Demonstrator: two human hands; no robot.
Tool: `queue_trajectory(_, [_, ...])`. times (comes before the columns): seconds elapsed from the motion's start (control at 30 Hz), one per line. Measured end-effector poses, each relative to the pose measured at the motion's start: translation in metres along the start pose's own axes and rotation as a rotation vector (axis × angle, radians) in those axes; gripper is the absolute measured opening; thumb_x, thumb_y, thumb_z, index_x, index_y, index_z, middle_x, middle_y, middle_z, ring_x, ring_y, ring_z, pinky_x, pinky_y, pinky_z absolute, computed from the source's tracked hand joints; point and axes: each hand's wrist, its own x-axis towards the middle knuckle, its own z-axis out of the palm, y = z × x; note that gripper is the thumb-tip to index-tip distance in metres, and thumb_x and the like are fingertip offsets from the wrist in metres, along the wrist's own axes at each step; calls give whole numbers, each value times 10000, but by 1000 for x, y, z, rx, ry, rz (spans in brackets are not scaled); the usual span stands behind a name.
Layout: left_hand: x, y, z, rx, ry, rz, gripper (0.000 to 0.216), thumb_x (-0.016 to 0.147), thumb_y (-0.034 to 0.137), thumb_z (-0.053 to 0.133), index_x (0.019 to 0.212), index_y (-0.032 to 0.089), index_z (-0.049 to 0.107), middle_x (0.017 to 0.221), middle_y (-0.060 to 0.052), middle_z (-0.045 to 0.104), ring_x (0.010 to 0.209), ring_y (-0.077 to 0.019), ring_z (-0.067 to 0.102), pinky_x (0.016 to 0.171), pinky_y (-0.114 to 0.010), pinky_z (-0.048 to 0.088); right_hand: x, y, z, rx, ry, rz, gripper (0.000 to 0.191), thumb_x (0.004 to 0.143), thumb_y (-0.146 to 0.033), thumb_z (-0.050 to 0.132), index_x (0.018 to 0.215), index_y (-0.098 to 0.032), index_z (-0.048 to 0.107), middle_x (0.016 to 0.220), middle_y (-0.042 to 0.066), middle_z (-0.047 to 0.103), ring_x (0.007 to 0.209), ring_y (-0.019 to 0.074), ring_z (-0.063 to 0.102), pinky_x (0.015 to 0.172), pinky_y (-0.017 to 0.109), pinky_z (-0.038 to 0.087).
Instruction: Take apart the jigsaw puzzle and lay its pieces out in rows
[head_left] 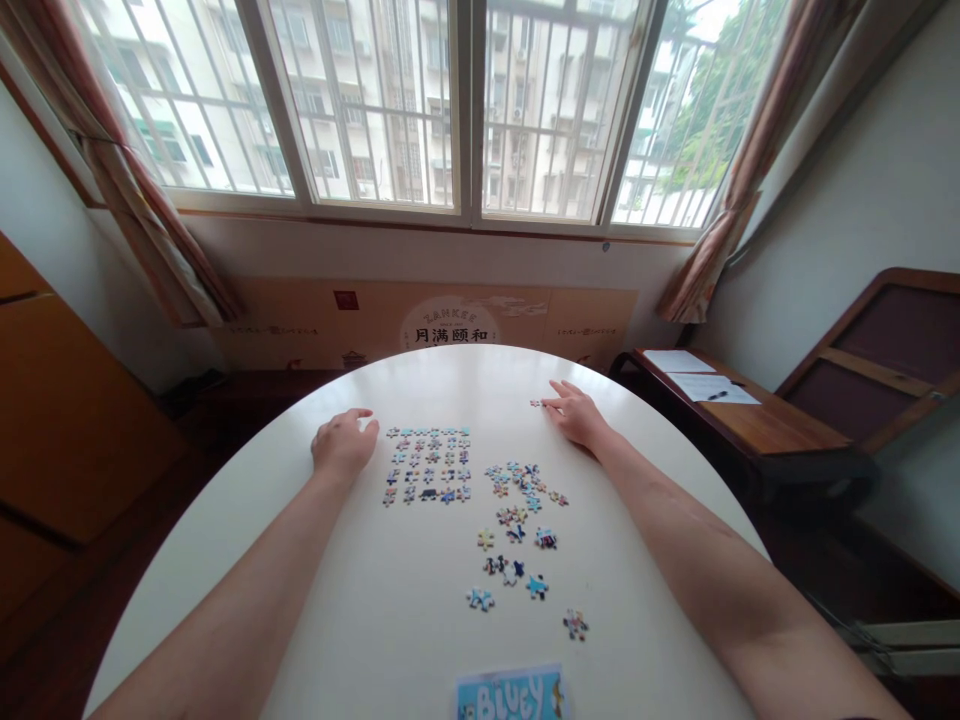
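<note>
My left hand (343,440) rests on the white round table (360,620), fingers loosely bent and thumb and forefinger apart, with nothing in it. Just right of it lies a grid of small jigsaw puzzle pieces (432,457), laid out in spaced rows. Toward the far right of the table, my right hand (574,415) has its thumb and forefinger tips low on a small puzzle piece (544,404), mostly covered by them. Another puzzle piece (534,403) lies flat just left of those fingertips. Between my forearms is a loose scatter of puzzle pieces (514,534), some overlapping.
A blue "Bluey" box or card (514,692) lies at the near edge of view. Right of the table stands a wooden side table (795,425) with papers (712,388) and pens. Behind are a printed carton panel (517,310) and barred windows. A wooden cabinet (67,420) is at left.
</note>
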Motion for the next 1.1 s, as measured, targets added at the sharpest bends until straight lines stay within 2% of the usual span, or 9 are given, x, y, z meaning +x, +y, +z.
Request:
queue_trajectory(0.47, [2,-3,4,10,5,39,362,854,365,543,1136,257,742,1287,-85,666,1197,-346,571,1058,-454,429,-3,-5,-2,33,46,-31,315,948,-238,522,1153,-242,761,1505,31,472,1451,291,364,1194,454,333])
queue_trajectory(0.67, [3,-4,4,22,-4,45,359,861,367,536,1125,257,751,1267,-77,678,1184,-337,583,1055,-444,436,-4,-16,-18,126,101,-72,295,947,-222,521,1101,-185,770,1503,91,468,1455,329,331,1193,527,279])
queue_trajectory(0.73, [3,-4,4,23,-5,43,355,859,370,541,1120,258,754,1265,-72,680,1185,-337,583,1056,-445,436,-5,-26,-27,179,33,-135,263,940,-250,547,1038,-184,782,1386,105,581,1350,307,466,1142,480,355])
queue_trajectory(0.77, [3,-3,4,22,-5,43,353,856,370,545,1116,258,756,1263,-72,682,1184,-339,584,1055,-447,437,-6,-33,-31,210,-29,-181,236,927,-267,574,997,-194,787,1263,96,659,1233,271,562,1077,425,423])
queue_trajectory(0.83, [3,-3,4,21,-1,48,348,851,367,554,1108,255,760,1257,-75,686,1179,-341,587,1049,-449,442,-8,-46,-39,274,-191,-275,171,880,-289,642,924,-214,790,991,48,733,943,184,663,867,297,512])
queue_trajectory(0.93, [2,-3,3,17,1,55,343,847,358,556,1102,255,763,1244,-76,693,1169,-338,594,1043,-445,446,-11,-67,-48,339,-402,-370,156,805,-333,727,890,-216,787,800,0,710,704,108,626,641,202,461])
queue_trajectory(1.0, [2,-3,2,15,-3,54,344,849,355,552,1104,258,762,1245,-72,692,1169,-334,595,1046,-440,444,-13,-77,-51,362,-485,-395,216,771,-366,762,912,-205,786,787,-3,701,667,92,603,597,185,425])
queue_trajectory(1.1, [1,-2,1,14,-8,47,346,854,359,547,1109,263,759,1250,-67,689,1173,-334,593,1047,-440,441,-14,-84,-51,371,-536,-398,246,752,-379,782,933,-213,793,795,-6,694,664,85,588,595,181,405])
